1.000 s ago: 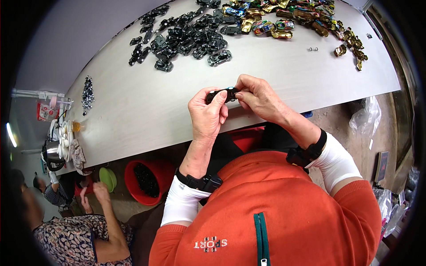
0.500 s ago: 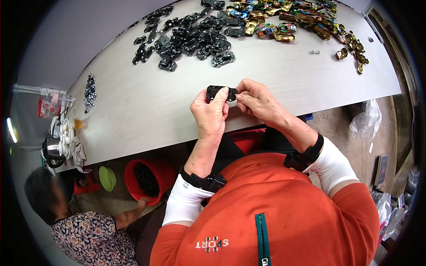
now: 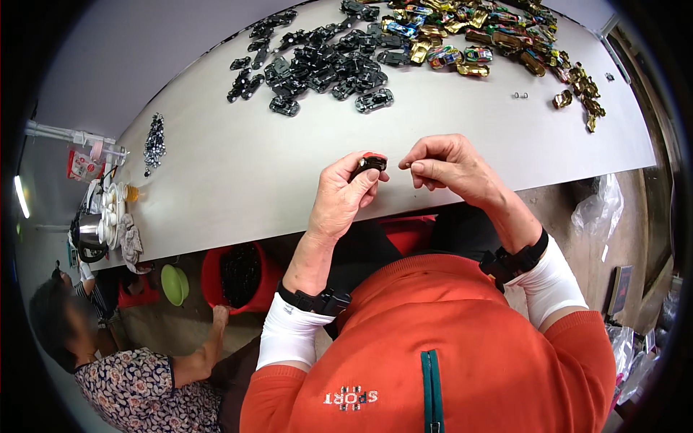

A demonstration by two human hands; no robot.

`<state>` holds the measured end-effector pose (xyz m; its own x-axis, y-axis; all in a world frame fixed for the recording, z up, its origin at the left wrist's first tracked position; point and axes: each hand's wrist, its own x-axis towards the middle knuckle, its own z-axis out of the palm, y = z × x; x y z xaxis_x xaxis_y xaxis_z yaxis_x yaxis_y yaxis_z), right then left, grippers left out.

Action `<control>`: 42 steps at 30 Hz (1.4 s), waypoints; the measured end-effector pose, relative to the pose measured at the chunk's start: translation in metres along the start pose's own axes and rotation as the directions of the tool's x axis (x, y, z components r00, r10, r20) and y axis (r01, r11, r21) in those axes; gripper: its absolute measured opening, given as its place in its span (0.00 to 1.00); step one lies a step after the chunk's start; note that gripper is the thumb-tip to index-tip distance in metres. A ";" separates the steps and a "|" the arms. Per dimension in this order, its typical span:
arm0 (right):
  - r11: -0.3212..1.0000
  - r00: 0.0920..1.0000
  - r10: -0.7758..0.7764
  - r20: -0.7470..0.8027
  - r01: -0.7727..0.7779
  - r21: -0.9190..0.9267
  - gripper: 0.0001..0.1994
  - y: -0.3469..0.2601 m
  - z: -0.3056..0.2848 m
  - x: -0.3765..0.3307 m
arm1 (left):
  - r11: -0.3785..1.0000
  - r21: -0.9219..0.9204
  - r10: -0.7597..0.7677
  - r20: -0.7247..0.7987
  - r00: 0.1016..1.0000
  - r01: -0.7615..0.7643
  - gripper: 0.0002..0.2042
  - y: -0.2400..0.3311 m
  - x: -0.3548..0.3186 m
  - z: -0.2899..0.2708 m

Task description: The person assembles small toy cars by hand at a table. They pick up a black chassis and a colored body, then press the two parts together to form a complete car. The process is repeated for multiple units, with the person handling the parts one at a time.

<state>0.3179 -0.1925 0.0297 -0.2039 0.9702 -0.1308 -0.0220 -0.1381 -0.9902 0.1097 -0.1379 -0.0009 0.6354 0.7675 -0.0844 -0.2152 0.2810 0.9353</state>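
Observation:
Pinched between the thumb and fingers of my left hand (image 3: 338, 193) is a small toy car (image 3: 371, 164), its black side facing me and a red part showing along the top edge. My right hand (image 3: 456, 172) hovers just to the right, apart from the car, thumb and forefinger pressed together. Whatever lies between those fingertips is too small to name. Beyond my hands, a heap of black toy car parts (image 3: 317, 72) lies on the table (image 3: 238, 166). Several gold and coloured toy car bodies (image 3: 505, 43) are piled at the far right. A small wheel axle (image 3: 520, 95) sits alone nearer me.
At the left lies a strip of small shiny parts (image 3: 154, 141), near cups (image 3: 110, 216) and a metal kettle (image 3: 88, 234). Below the table edge stand a red bucket (image 3: 211, 278) of black pieces and a green basin (image 3: 174, 284). A person (image 3: 144, 382) sits at lower left, hand at the bucket.
My right hand has moved away from the car to the right. My left hand has turned the car, so red now shows on it. The person's hand has shifted left along the bucket.

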 end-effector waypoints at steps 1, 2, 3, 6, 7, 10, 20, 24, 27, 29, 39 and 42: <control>1.000 1.000 -0.004 0.016 0.005 -0.016 0.07 -0.004 0.002 0.001 | 0.999 0.015 -0.048 0.018 0.999 0.048 0.10 -0.002 -0.002 -0.001; 1.000 0.999 0.005 0.036 -0.005 -0.001 0.07 -0.007 0.004 0.002 | 0.995 0.031 -0.096 0.036 0.995 0.095 0.10 -0.006 -0.005 -0.002; 1.000 0.998 0.014 0.057 -0.015 0.015 0.07 -0.009 0.006 0.002 | 0.989 0.048 -0.144 0.053 0.988 0.141 0.10 -0.008 -0.008 -0.002; 0.996 0.983 0.074 0.166 -0.080 0.032 0.08 -0.005 0.004 -0.001 | 0.980 0.058 -0.194 0.094 0.977 0.189 0.10 -0.007 -0.011 0.000; 0.994 0.972 0.095 0.217 -0.105 0.033 0.09 -0.002 0.005 -0.001 | 0.980 0.062 -0.196 0.092 0.976 0.191 0.10 -0.007 -0.012 -0.001; 0.991 0.963 0.092 0.251 -0.112 0.067 0.07 0.002 0.005 -0.003 | 0.970 0.117 -0.230 0.182 0.956 0.212 0.09 -0.004 -0.009 -0.003; 0.996 0.978 0.012 0.210 -0.031 0.086 0.02 0.015 0.011 0.004 | 0.976 0.110 -0.201 0.129 0.971 0.187 0.09 -0.013 -0.008 -0.003; 0.993 1.000 0.001 0.027 0.002 -0.118 0.05 0.019 0.018 0.007 | 0.974 0.010 -0.228 0.021 0.974 0.228 0.07 -0.013 -0.013 0.010; 0.990 1.000 -0.021 -0.018 0.018 -0.139 0.06 0.023 0.019 0.007 | 0.963 -0.059 -0.265 -0.013 0.964 0.263 0.05 -0.013 -0.014 0.013; 0.999 0.999 0.033 0.016 -0.033 0.007 0.06 0.022 0.015 0.005 | 0.956 -0.079 -0.283 -0.005 0.959 0.282 0.05 -0.013 -0.013 0.011; 0.972 0.998 -0.035 -0.045 0.023 -0.234 0.05 0.033 0.013 0.010 | 0.957 -0.058 -0.286 -0.029 0.958 0.284 0.05 -0.015 -0.010 0.014; 0.874 0.972 -0.215 -0.096 0.148 -0.463 0.04 0.035 0.018 0.008 | 0.962 -0.040 -0.271 -0.070 0.960 0.268 0.05 -0.017 -0.010 0.018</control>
<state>0.2976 -0.1932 -0.0050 -0.0992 0.9917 0.0814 0.4033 0.1148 -0.9078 0.1209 -0.1605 -0.0100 0.6161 0.7014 -0.3583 -0.0663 0.4995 0.8638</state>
